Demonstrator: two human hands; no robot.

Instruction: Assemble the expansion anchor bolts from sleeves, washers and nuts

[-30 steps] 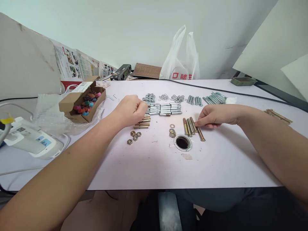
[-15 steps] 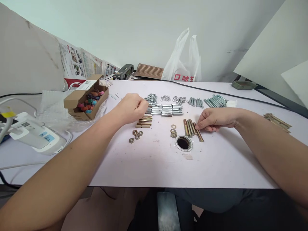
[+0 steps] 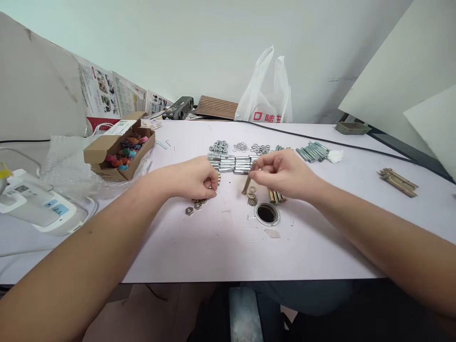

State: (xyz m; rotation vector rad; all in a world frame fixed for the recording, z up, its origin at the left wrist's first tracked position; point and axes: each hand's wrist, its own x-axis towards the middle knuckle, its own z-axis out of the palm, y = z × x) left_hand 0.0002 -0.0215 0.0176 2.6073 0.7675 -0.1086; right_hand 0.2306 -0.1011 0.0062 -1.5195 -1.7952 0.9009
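Between the thumb and fingers of my right hand (image 3: 281, 173) is a brass-coloured bolt (image 3: 246, 186), tilted with its head end down, just left of the brass washers (image 3: 252, 201). More brass bolts (image 3: 274, 196) lie under that hand, partly covered. My left hand (image 3: 194, 178) is closed, fingertips curled in over the brass sleeves (image 3: 218, 179), which it mostly hides; what it grips, if anything, is not visible. Close below it lie several brass nuts (image 3: 194, 207). Rows of silver sleeves (image 3: 233, 164) lie behind and between both hands.
Silver nuts (image 3: 218, 146), spring washers (image 3: 241, 147), flat washers (image 3: 261, 149) and silver bolts (image 3: 313, 152) lie farther back. A round hole (image 3: 267, 214) opens in the table. Brass bolts (image 3: 398, 182) lie at right; an open carton (image 3: 130, 152) stands left.
My right hand has picked up one brass bolt from the row and carried it left. My left hand has come down and nearer, over the brass sleeves. The view has shifted slightly.
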